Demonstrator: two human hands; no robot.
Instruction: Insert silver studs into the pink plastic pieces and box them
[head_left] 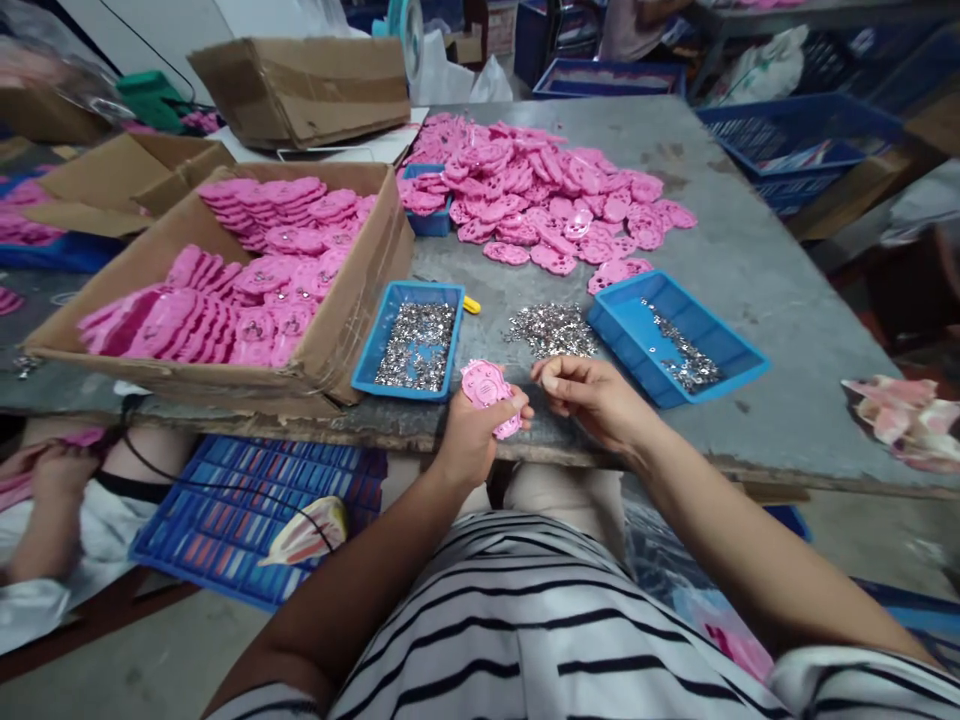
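Note:
My left hand (pixel 480 430) grips a pink molded plastic piece (pixel 486 385) over the table's front edge, thumb across its lower part. Just to the right, my right hand (pixel 589 395) has thumb and forefinger pinched together; whatever is between the tips is too small to make out. Beyond my right hand lies a loose heap of small shiny metal parts (pixel 551 330). A shallow blue tray (pixel 360 370) with similar metal parts stands left of my left hand. Another blue tray (pixel 720 325), set at an angle, holds more of them on the right.
A cardboard box (pixel 390 235) packed with pink pieces stands at left. Behind the metal parts spreads a large pile of pink pieces (pixel 525 190). A yellow-handled tool (pixel 471 305) lies by the left tray. Another person's hands (pixel 64 465) show at far left, beside a blue crate (pixel 225 510).

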